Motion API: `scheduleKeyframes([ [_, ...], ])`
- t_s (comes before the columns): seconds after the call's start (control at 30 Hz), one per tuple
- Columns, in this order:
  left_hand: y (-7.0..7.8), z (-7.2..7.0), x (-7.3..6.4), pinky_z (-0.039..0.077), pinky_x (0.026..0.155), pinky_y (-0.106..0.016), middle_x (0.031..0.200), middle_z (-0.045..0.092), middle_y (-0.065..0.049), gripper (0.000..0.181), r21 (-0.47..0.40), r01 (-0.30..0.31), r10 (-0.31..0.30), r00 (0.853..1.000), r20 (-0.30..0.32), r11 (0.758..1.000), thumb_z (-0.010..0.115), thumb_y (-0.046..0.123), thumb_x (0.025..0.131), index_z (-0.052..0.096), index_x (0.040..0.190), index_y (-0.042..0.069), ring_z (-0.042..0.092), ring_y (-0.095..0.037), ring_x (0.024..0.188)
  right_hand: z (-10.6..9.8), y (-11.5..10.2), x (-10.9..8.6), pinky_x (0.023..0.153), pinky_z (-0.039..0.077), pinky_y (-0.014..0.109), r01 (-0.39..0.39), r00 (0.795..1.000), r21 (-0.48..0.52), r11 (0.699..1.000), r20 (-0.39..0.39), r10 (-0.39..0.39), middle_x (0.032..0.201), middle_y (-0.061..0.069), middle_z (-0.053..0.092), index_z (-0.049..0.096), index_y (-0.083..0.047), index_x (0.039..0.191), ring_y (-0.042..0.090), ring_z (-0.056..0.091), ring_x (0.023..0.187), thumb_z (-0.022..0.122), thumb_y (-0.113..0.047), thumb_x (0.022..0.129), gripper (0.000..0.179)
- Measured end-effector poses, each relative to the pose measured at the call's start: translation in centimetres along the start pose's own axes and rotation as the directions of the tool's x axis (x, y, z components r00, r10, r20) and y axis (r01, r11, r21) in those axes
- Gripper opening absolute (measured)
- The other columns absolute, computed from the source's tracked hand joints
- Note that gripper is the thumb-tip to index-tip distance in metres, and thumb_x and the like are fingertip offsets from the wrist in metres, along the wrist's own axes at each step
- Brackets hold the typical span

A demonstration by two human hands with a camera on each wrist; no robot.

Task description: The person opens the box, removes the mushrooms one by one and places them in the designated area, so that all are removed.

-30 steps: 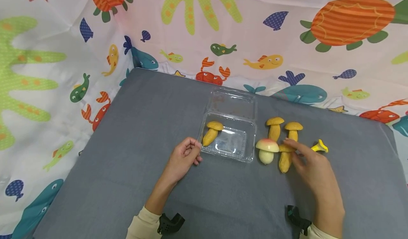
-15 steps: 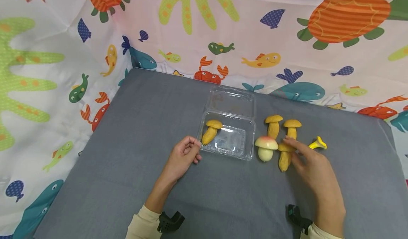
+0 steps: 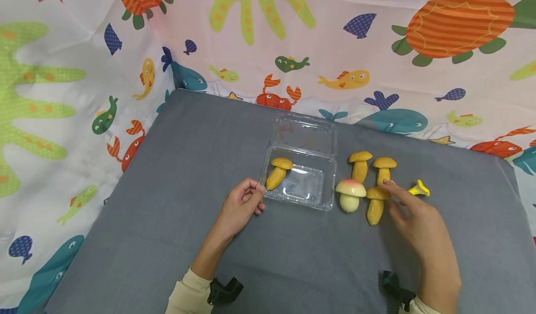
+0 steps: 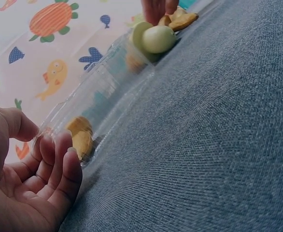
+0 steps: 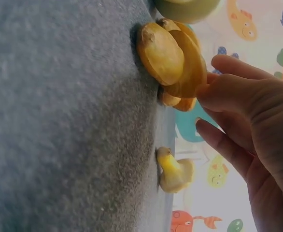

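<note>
My left hand (image 3: 242, 208) pinches the near left corner of a clear plastic clamshell box (image 3: 301, 203) between thumb and index finger. The box lies with its lid folded back, and one brown toy mushroom (image 3: 276, 177) leans inside at the left. Over to the right, my right hand (image 3: 423, 225) hovers by the cap of the nearest brown mushroom (image 3: 375, 211), fingers loosely extended. In the right wrist view its thumb is close to the cap (image 5: 192, 67); whether they touch I cannot tell.
Two more brown mushrooms, one left (image 3: 359, 166) and one right (image 3: 384, 169), lie behind. A red-and-cream mushroom (image 3: 350, 195) is beside the box. Farther right lies a small yellow trumpet-shaped mushroom (image 3: 420, 188). A printed sea-animal cloth (image 3: 251, 58) borders the grey table (image 3: 188, 142).
My right hand has shifted slightly right, its fingers drawing back a little from the nearest brown mushroom. The left hand and the box stay in place.
</note>
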State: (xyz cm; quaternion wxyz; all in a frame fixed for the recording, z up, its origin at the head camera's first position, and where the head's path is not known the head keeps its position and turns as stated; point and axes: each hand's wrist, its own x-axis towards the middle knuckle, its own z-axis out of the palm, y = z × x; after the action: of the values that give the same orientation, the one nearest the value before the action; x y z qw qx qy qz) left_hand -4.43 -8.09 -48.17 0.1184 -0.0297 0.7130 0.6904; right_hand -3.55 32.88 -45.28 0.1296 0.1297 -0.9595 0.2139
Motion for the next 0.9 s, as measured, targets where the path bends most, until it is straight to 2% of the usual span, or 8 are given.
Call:
scheduleKeyframes([
  [0.2, 0.0, 0.1, 0.0, 0.060, 0.069, -0.028, 0.089, 0.064, -0.014, 0.017, 0.008, 0.003, -0.003, 1.000, 0.004, 1.000, 0.063, 0.020, 0.108, 0.065, 0.109, 0.003, 0.071, -0.033, 0.080, -0.7, -0.1, -0.3, 0.072, 0.048, 0.042, -0.037, 0.998, -0.004, 0.999, -0.056, 0.036, 0.135, 0.011, 0.071, 0.072, -0.016, 0.137, 0.041, 0.074, 0.100, 0.074, 0.016, 0.083, 0.062],
  [0.3, 0.0, 0.1, 0.0, 0.060, 0.069, -0.028, 0.089, 0.064, -0.015, 0.016, 0.007, 0.002, -0.002, 1.000, 0.004, 1.000, 0.062, 0.018, 0.108, 0.065, 0.109, 0.003, 0.071, -0.031, 0.080, -1.0, -0.1, -0.2, 0.079, 0.050, 0.024, -0.058, 0.991, -0.013, 0.998, -0.121, 0.056, 0.133, 0.009, 0.073, 0.073, -0.016, 0.135, 0.039, 0.073, 0.107, 0.071, 0.015, 0.088, 0.056],
  [0.4, 0.1, 0.0, 0.0, 0.060, 0.069, -0.029, 0.089, 0.064, -0.016, 0.014, 0.006, 0.000, 0.000, 1.000, 0.003, 1.000, 0.062, 0.016, 0.108, 0.065, 0.109, 0.003, 0.071, -0.029, 0.079, -1.2, 0.0, -0.1, 0.085, 0.041, 0.004, -0.064, 0.984, -0.023, 0.998, -0.169, 0.060, 0.131, 0.004, 0.074, 0.075, -0.016, 0.133, 0.017, 0.072, 0.118, 0.069, 0.010, 0.094, 0.048],
  [0.5, 0.1, -0.1, 0.0, 0.061, 0.069, -0.030, 0.090, 0.064, -0.015, 0.014, 0.008, -0.006, 0.006, 1.000, 0.007, 1.000, 0.062, 0.016, 0.108, 0.065, 0.109, 0.003, 0.071, -0.027, 0.079, -1.2, -0.1, 0.2, 0.084, 0.041, 0.006, -0.058, 0.978, -0.032, 0.998, -0.205, 0.050, 0.130, 0.000, 0.075, 0.076, -0.016, 0.131, 0.007, 0.070, 0.119, 0.069, 0.005, 0.096, 0.042],
  [0.57, 0.1, -0.1, 0.0, 0.061, 0.069, -0.030, 0.089, 0.064, -0.015, 0.014, 0.009, -0.006, 0.006, 1.000, 0.007, 1.000, 0.062, 0.017, 0.108, 0.065, 0.109, 0.003, 0.071, -0.027, 0.079, -1.2, -0.1, 0.3, 0.080, 0.040, 0.009, -0.049, 0.973, -0.039, 0.998, -0.227, 0.039, 0.129, 0.000, 0.075, 0.077, -0.016, 0.129, 0.012, 0.073, 0.113, 0.069, 0.005, 0.095, 0.041],
  [0.67, 0.1, -0.1, 0.0, 0.061, 0.069, -0.030, 0.089, 0.064, -0.015, 0.015, 0.007, -0.009, 0.009, 1.000, 0.008, 1.000, 0.062, 0.017, 0.109, 0.065, 0.109, 0.002, 0.071, -0.029, 0.079, -1.1, -0.3, 0.5, 0.085, 0.036, 0.003, -0.040, 0.969, -0.035, 0.999, -0.245, 0.031, 0.128, 0.004, 0.075, 0.077, -0.015, 0.129, 0.035, 0.075, 0.101, 0.069, 0.005, 0.095, 0.040],
  [0.8, 0.1, -0.1, -0.1, 0.060, 0.068, -0.029, 0.089, 0.064, -0.015, 0.015, -0.001, -0.010, 0.010, 1.000, 0.006, 1.000, 0.062, 0.017, 0.108, 0.065, 0.109, 0.002, 0.071, -0.031, 0.080, -0.9, -0.5, 0.7, 0.091, 0.026, -0.004, -0.042, 0.966, -0.028, 0.999, -0.255, 0.033, 0.127, 0.008, 0.075, 0.076, -0.013, 0.130, 0.039, 0.074, 0.094, 0.068, 0.004, 0.095, 0.039],
  [0.9, 0.0, 0.0, -0.1, 0.060, 0.068, -0.028, 0.089, 0.064, -0.015, 0.015, -0.005, -0.007, 0.007, 1.000, 0.002, 1.000, 0.062, 0.018, 0.108, 0.064, 0.108, 0.003, 0.070, -0.029, 0.079, -1.0, -0.8, 0.9, 0.090, 0.030, -0.002, -0.038, 0.964, -0.026, 0.999, -0.265, 0.030, 0.125, 0.010, 0.076, 0.076, -0.014, 0.130, 0.039, 0.073, 0.089, 0.067, 0.004, 0.095, 0.040],
])
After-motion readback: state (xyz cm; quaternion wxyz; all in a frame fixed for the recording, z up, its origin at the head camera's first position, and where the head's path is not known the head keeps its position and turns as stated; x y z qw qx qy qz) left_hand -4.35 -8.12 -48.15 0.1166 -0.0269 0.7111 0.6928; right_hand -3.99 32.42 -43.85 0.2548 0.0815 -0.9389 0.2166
